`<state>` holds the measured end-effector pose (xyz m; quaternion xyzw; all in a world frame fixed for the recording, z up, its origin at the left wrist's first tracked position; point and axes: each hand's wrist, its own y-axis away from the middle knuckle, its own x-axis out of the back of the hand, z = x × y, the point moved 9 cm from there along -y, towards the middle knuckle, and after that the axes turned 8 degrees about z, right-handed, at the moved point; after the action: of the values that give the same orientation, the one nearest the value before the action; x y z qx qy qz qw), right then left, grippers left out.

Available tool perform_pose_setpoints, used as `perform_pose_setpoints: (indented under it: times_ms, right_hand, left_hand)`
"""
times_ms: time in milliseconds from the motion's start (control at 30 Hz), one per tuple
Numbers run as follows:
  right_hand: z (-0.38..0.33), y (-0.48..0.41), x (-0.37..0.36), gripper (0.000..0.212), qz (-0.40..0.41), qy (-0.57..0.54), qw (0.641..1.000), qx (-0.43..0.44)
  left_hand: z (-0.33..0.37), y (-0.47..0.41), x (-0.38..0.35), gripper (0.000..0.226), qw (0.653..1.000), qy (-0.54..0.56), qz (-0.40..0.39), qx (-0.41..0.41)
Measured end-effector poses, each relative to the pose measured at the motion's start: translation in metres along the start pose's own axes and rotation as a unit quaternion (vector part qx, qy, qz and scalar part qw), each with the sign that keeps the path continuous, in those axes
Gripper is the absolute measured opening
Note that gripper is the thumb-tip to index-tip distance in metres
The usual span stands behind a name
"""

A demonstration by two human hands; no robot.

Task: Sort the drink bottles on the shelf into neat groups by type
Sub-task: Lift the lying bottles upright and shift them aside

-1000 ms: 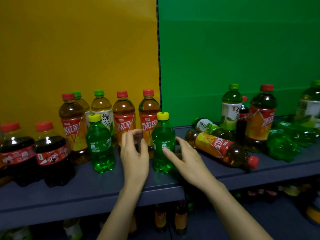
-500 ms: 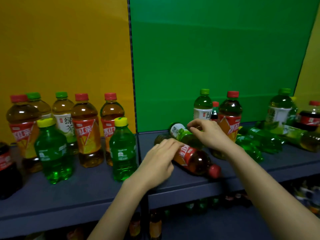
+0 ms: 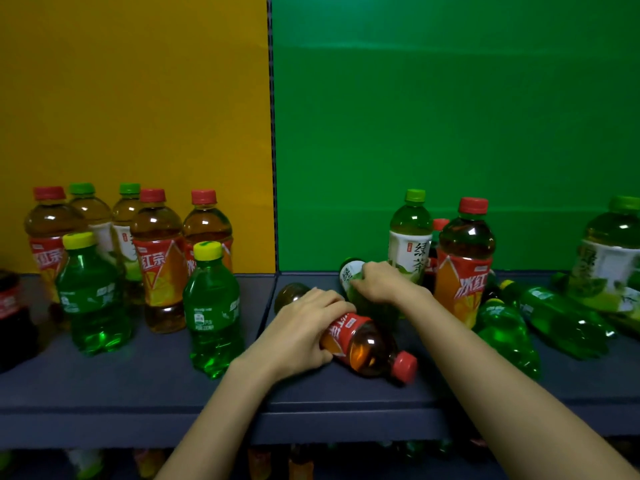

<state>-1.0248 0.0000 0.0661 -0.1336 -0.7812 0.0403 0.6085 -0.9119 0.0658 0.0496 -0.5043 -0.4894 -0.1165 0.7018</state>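
On the dark shelf [image 3: 138, 386] a red-capped iced tea bottle [image 3: 370, 348] lies on its side, cap toward me. My left hand [image 3: 301, 330] grips its middle, fingers curled over the label. Behind it lies a green tea bottle [image 3: 351, 275] with a white label, and my right hand [image 3: 384, 282] holds it from above. At the left stand several iced tea bottles [image 3: 159, 258], two green tea bottles [image 3: 126, 230] and two green soda bottles [image 3: 213, 303] with yellow caps.
Right of my hands stand a green tea bottle [image 3: 410, 237] and an iced tea bottle [image 3: 464, 258]. Green soda bottles [image 3: 509, 334] lie tipped at the right, beside a large green tea bottle [image 3: 609, 258]. A cola bottle [image 3: 14, 313] stands at the far left. More bottles sit on the shelf below.
Both hands moved right from the standing green soda bottles to the two lying bottles. My left hand has closed on the iced tea bottle; my right hand has settled on the green tea bottle.
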Motion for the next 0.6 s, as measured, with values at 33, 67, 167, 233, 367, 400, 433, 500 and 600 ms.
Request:
perform_pose_setpoints:
  times_ms: [33, 67, 167, 233, 367, 400, 433, 500, 600]
  right_hand:
    - [-0.002, -0.003, -0.001, 0.042, -0.005, 0.005, 1.000, -0.001]
    - [-0.003, -0.005, -0.001, 0.044, -0.007, 0.012, 1.000, -0.003]
    - [-0.007, -0.010, -0.001, 0.043, -0.017, 0.031, 0.999, -0.016]
    - [-0.008, -0.014, -0.003, 0.042, -0.028, 0.062, 0.997, -0.022]
    - [-0.005, -0.024, -0.012, 0.045, -0.040, 0.102, 0.993, -0.055]
    - [-0.004, -0.025, -0.013, 0.047, -0.038, 0.103, 0.992, -0.062]
    - [-0.004, -0.027, -0.013, 0.049, -0.034, 0.102, 0.992, -0.066]
    - [-0.002, -0.028, -0.013, 0.053, -0.020, 0.091, 0.993, -0.070]
    - [-0.001, -0.028, -0.015, 0.056, -0.011, 0.062, 0.995, -0.072]
  left_hand:
    - [-0.005, 0.002, 0.002, 0.062, 1.000, -0.003, 0.011, 0.015]
    - [-0.009, 0.003, 0.005, 0.061, 0.999, -0.002, 0.024, 0.030]
    - [-0.022, 0.008, 0.010, 0.061, 0.996, -0.006, 0.057, 0.072]
    - [-0.029, 0.010, 0.012, 0.062, 0.993, -0.004, 0.075, 0.094]
    - [-0.037, 0.014, 0.016, 0.061, 0.987, 0.036, 0.099, 0.118]
    - [-0.038, 0.016, 0.016, 0.060, 0.986, 0.046, 0.104, 0.120]
    - [-0.039, 0.017, 0.016, 0.060, 0.985, 0.058, 0.108, 0.121]
    - [-0.043, 0.021, 0.017, 0.059, 0.982, 0.079, 0.119, 0.124]
    - [-0.049, 0.023, 0.022, 0.061, 0.975, 0.100, 0.145, 0.135]
